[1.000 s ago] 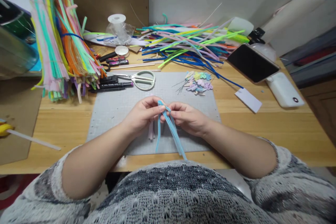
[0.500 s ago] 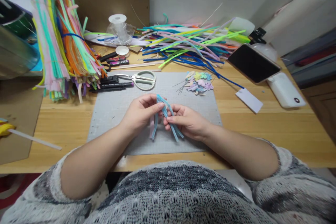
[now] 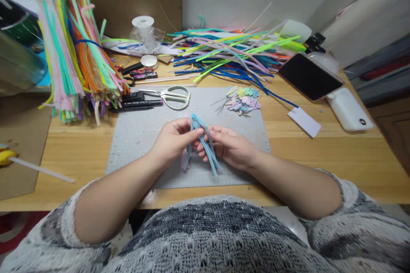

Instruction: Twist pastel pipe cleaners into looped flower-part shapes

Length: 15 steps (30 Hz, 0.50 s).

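Several light blue pipe cleaners (image 3: 209, 155), bunched and bent at the top, hang down between my hands over the grey cutting mat (image 3: 134, 136). My left hand (image 3: 179, 134) pinches the bunch near its top between thumb and fingers. My right hand (image 3: 226, 143) has its thumb and forefinger closed on one blue strand at the right side of the bunch. Its other fingers curl behind the strands and are partly hidden. A pale pink pipe cleaner (image 3: 184, 160) shows below my left hand, beside a blue end; where it is held is hidden.
Scissors (image 3: 176, 98) and black markers (image 3: 141, 104) lie at the mat's back left. Small pastel flowers on wires (image 3: 245, 100) sit at its back right. Loose pipe cleaners (image 3: 230, 51) pile behind, upright bundles (image 3: 60, 59) stand left, and a phone (image 3: 309, 76) leans right.
My right thumb and forefinger have shifted up from the lower strands to one strand at the right. The long blue ends now hang free below my hands. My left hand keeps its pinch.
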Each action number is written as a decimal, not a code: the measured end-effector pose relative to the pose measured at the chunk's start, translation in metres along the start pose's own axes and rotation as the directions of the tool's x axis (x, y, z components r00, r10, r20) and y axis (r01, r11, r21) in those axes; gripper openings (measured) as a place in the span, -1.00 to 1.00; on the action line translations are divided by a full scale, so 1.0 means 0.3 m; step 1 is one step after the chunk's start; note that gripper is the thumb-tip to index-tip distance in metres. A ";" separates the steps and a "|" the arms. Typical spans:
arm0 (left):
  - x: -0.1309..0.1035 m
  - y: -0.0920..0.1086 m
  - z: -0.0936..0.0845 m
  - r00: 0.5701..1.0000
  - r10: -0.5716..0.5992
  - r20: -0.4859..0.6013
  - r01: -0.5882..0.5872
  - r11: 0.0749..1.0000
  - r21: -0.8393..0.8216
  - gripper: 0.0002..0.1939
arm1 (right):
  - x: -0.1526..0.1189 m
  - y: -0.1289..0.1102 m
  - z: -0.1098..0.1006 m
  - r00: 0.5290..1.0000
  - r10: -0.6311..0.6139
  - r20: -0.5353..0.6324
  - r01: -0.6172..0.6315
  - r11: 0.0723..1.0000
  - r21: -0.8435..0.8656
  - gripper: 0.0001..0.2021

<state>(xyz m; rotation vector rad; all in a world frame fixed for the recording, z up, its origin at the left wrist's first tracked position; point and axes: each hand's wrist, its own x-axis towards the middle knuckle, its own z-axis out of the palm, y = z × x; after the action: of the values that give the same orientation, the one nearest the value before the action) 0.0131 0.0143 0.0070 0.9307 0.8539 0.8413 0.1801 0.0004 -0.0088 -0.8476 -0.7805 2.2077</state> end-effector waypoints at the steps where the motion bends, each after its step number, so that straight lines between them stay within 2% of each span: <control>1: -0.001 -0.001 0.001 1.000 0.001 -0.001 -0.001 1.000 0.004 -0.83 | 0.000 0.001 0.000 1.000 -0.002 0.000 0.002 1.000 -0.006 -0.76; 9: 0.002 -0.013 -0.007 0.999 0.032 -0.017 -0.031 0.996 0.079 -0.87 | 0.004 -0.005 -0.003 0.997 -0.026 -0.073 0.020 0.997 -0.078 -0.78; 15: 0.001 -0.008 -0.002 1.000 0.018 -0.003 -0.017 0.994 0.106 -0.87 | 0.006 -0.014 -0.003 0.998 -0.007 -0.058 0.001 0.994 -0.110 -0.79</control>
<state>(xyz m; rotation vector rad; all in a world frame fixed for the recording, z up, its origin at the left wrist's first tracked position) 0.0132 0.0140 0.0047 1.0309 0.9023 0.8196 0.1811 0.0046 -0.0072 -0.9586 -0.8806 2.1428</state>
